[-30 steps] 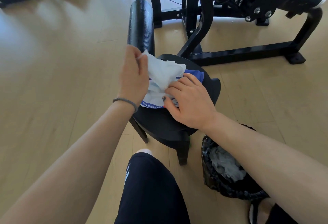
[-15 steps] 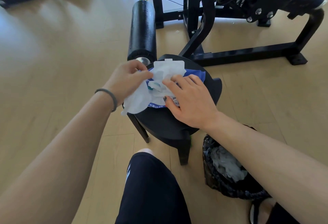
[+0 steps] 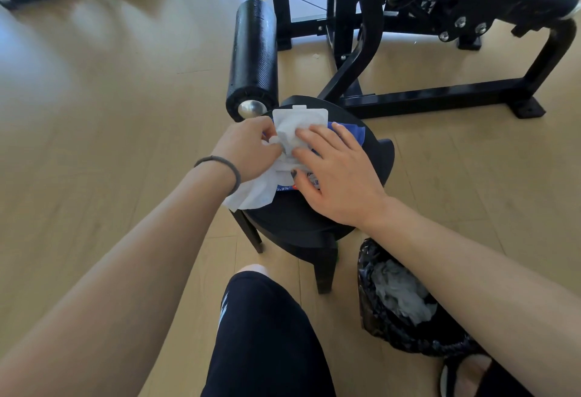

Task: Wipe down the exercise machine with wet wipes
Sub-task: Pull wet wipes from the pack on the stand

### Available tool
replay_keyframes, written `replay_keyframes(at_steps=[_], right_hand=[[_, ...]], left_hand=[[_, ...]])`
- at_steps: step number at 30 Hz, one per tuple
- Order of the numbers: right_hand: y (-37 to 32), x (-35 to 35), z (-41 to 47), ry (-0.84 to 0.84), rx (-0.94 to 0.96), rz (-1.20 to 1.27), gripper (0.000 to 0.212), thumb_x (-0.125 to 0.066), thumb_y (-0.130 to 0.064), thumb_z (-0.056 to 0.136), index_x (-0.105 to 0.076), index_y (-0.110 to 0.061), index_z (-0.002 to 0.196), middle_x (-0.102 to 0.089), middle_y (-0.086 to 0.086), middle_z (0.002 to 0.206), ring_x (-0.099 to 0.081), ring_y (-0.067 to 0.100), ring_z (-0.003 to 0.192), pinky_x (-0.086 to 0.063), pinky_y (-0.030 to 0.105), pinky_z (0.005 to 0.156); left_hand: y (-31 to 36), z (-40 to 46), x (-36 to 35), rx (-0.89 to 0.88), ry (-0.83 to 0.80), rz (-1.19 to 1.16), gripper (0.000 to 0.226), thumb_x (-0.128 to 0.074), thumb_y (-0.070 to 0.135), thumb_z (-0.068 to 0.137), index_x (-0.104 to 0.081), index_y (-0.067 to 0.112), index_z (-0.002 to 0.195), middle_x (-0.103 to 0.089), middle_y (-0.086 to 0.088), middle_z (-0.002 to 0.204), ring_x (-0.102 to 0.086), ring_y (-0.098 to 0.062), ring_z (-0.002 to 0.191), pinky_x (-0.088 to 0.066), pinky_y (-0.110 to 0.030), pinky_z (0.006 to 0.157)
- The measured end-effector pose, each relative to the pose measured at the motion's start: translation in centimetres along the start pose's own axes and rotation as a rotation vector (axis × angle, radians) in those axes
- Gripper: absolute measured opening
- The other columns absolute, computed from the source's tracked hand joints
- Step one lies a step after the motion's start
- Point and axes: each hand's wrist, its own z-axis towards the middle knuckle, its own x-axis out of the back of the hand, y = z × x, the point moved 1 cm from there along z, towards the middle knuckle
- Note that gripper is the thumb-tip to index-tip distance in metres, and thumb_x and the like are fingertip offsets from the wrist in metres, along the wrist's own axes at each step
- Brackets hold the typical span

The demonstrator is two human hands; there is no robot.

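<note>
Wet wipe [image 3: 251, 194] (soft, crumpled), flat blue pack [image 3: 352, 132]

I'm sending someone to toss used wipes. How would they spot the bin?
Start at the black stool before the exercise machine. The bin sits on the floor right beside its leg, lined with a crinkled black bag holding crumpled grey-white wipes.

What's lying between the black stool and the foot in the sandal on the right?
In the head view, a bin lined with a black bag, holding crumpled used wipes, sits between the stool and the sandalled foot.
</note>
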Motion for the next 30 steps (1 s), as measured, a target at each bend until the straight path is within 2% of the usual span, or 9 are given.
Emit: replay_keyframes(at_steps=[4,7,10,13,17,20,23,26,30], right_hand=[[0.1,-0.4,0.2,0.052,-0.018,0.04,0.037,-0.046,-0.037,0.098,-0.072,-0.014,0.11,-0.065,-0.002,0.122,-0.055,0.019,0.119,-0.028,0.038,0.119],[0.2,-0.3,0.0,0.084,-0.074,0.105,0.034,-0.047,-0.032,0.096,-0.073,-0.013,0.107,-0.066,-0.001,0.117,-0.058,0.019,0.11,-0.038,0.036,0.107],[0.4,-0.3,0.0,0.076,-0.097,0.161,0.033,-0.048,-0.027,0.095,-0.073,-0.012,0.11,-0.067,0.0,0.12,-0.059,0.018,0.109,-0.04,0.033,0.102],[0.5,-0.1,0.2,0.054,-0.098,0.219,0.034,-0.046,-0.027,0.094,-0.071,-0.012,0.112,-0.068,0.0,0.116,-0.06,0.017,0.103,-0.045,0.034,0.095],[0.5,0.3,0.2,0.06,-0.14,0.307,0.025,-0.046,-0.023,0.094,-0.063,-0.013,0.11,-0.064,-0.001,0.092,-0.057,0.016,0.082,-0.047,0.038,0.083],[0.9,1.0,0.8,-0.035,-0.287,0.484,0.025,-0.046,-0.017,0.098,-0.056,-0.016,0.121,-0.067,-0.004,0.106,-0.061,0.015,0.093,-0.049,0.035,0.084],[1.2,1.7,1.6,-0.122,-0.367,0.625,0.026,-0.043,-0.015,0.102,-0.052,-0.018,0.127,-0.064,-0.007,0.12,-0.059,0.01,0.109,-0.048,0.03,0.092],[1.1,1.9,1.9,-0.148,-0.345,0.619,0.025,-0.044,-0.017,0.102,-0.052,-0.018,0.125,-0.06,-0.008,0.115,-0.058,0.01,0.105,-0.05,0.03,0.091],[1.2,1.6,1.7,-0.173,-0.27,0.543,0.023,-0.044,-0.018,0.102,-0.066,-0.014,0.108,-0.064,-0.001,0.104,-0.061,0.014,0.092,-0.054,0.04,0.081]], left_hand=[[-0.1,-0.8,-0.2,-0.124,0.055,0.041,0.017,-0.054,0.013,0.091,-0.046,0.02,0.105,-0.055,-0.001,0.088,-0.051,-0.02,0.071,-0.04,-0.027,0.058],[0.0,-1.4,-0.6,-0.259,-0.052,0.207,0.016,-0.052,0.021,0.097,-0.054,0.029,0.11,-0.046,0.004,0.096,-0.05,-0.019,0.083,-0.036,-0.024,0.065],[-0.1,-1.1,-0.6,-0.238,-0.18,0.303,0.023,-0.05,0.032,0.101,-0.062,0.036,0.12,-0.042,0.006,0.108,-0.045,-0.015,0.097,-0.034,-0.024,0.082],[0.1,-0.5,-0.8,-0.216,-0.221,0.322,0.022,-0.051,0.037,0.099,-0.063,0.039,0.118,-0.047,0.006,0.113,-0.047,-0.015,0.099,-0.036,-0.025,0.084],[0.5,-0.1,-1.2,-0.18,-0.235,0.348,0.011,-0.057,0.039,0.096,-0.057,0.035,0.106,-0.053,0.006,0.116,-0.051,-0.018,0.103,-0.041,-0.029,0.085],[0.4,-0.1,-1.2,-0.199,-0.242,0.359,0.015,-0.058,0.038,0.094,-0.057,0.036,0.109,-0.053,0.006,0.118,-0.053,-0.019,0.102,-0.047,-0.032,0.086],[0.4,-0.3,-1.1,-0.209,-0.231,0.348,0.019,-0.056,0.037,0.096,-0.057,0.037,0.115,-0.053,0.007,0.121,-0.052,-0.017,0.101,-0.044,-0.029,0.082],[0.4,-0.3,-1.1,-0.216,-0.224,0.345,0.023,-0.053,0.035,0.098,-0.056,0.036,0.121,-0.054,0.006,0.12,-0.052,-0.015,0.101,-0.041,-0.027,0.08],[0.4,-0.5,-1.1,-0.219,-0.141,0.342,0.015,-0.048,0.031,0.101,-0.056,0.03,0.114,-0.053,0.005,0.106,-0.051,-0.016,0.092,-0.038,-0.026,0.075]])
